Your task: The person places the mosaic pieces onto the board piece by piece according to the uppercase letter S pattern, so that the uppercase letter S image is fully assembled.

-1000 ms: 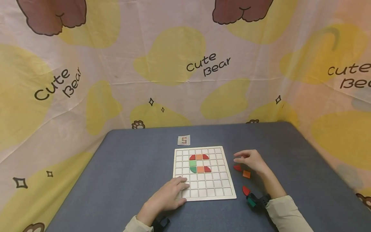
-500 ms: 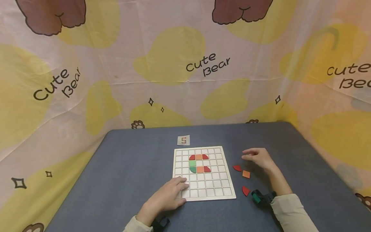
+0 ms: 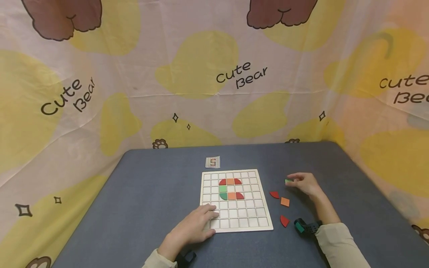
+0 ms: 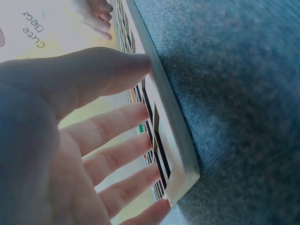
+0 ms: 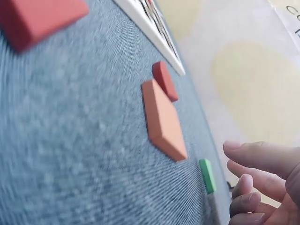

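Note:
My left hand (image 3: pixel 192 226) rests on the near left corner of a white grid board (image 3: pixel 263 223), fingers extended, thumb at its edge. In the left wrist view the fingertips (image 4: pixel 152 173) lie on the board's surface. On the grid, red rounded pieces (image 3: pixel 238 181), orange squares (image 3: pixel 231 195), a light green square (image 3: pixel 222 188) and a dark green rounded piece (image 3: pixel 223 195) form a C-like outline. Right of the board, my right hand (image 3: pixel 305 184) hovers with bent fingers beside a green square block (image 3: pixel 287 182). The right wrist view shows this block (image 5: pixel 206 176) on the table, apart from the fingers.
Between board and right hand lie a red rounded piece (image 3: pixel 274 194) and an orange square block (image 3: pixel 285 201); another red piece (image 3: pixel 284 221) lies nearer. A small pattern card (image 3: pixel 212 162) sits behind the board. A printed cloth (image 3: pixel 197 74) hangs behind the blue-grey table (image 3: pixel 161 186).
My right hand has moved right, away from the board, uncovering the green block at its fingertips and the nearby red pieces. My left hand has stayed on the board.

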`<move>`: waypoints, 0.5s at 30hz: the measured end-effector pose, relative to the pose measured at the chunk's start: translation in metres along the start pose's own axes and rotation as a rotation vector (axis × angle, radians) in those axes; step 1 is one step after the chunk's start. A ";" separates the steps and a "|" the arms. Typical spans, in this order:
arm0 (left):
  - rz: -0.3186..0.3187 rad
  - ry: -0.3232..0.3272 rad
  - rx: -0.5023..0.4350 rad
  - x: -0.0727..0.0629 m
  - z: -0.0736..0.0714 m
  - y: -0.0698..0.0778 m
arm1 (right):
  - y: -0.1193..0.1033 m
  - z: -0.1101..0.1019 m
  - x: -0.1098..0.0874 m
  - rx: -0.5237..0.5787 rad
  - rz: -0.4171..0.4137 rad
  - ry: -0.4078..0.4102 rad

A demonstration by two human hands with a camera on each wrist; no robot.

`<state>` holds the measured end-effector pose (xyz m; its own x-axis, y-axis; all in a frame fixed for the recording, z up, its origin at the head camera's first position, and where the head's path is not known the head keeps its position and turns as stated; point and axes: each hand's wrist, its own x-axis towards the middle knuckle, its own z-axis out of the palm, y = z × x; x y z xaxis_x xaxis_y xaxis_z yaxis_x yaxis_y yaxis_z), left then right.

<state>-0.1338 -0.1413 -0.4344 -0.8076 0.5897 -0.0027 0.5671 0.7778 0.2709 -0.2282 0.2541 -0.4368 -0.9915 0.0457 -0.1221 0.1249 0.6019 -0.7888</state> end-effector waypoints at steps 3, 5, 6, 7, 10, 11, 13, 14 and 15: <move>0.007 0.008 0.005 0.000 0.000 0.000 | 0.003 -0.001 0.001 0.003 0.023 0.005; 0.010 0.012 0.007 0.000 0.000 0.000 | 0.005 -0.002 0.002 0.007 0.034 0.008; 0.009 0.012 0.006 0.000 0.001 0.000 | 0.006 -0.002 0.002 0.007 0.036 0.010; 0.009 0.012 0.005 0.000 0.001 0.000 | 0.006 -0.002 0.002 0.007 0.039 0.010; 0.002 0.006 0.002 0.001 0.001 -0.001 | 0.009 -0.003 0.003 0.011 0.049 0.013; 0.001 0.004 0.003 0.001 0.001 -0.001 | 0.010 -0.003 0.003 0.013 0.051 0.013; -0.005 -0.003 0.003 0.001 0.002 -0.001 | 0.012 -0.003 0.004 0.019 0.053 0.006; -0.006 -0.006 0.002 0.001 0.002 -0.001 | 0.013 -0.003 0.004 0.025 0.058 0.003; -0.007 -0.009 0.001 0.001 0.001 -0.001 | 0.014 -0.003 0.004 0.028 0.060 -0.002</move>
<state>-0.1349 -0.1411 -0.4357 -0.8102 0.5860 -0.0129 0.5615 0.7823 0.2696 -0.2309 0.2647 -0.4465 -0.9820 0.0799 -0.1709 0.1854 0.5752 -0.7968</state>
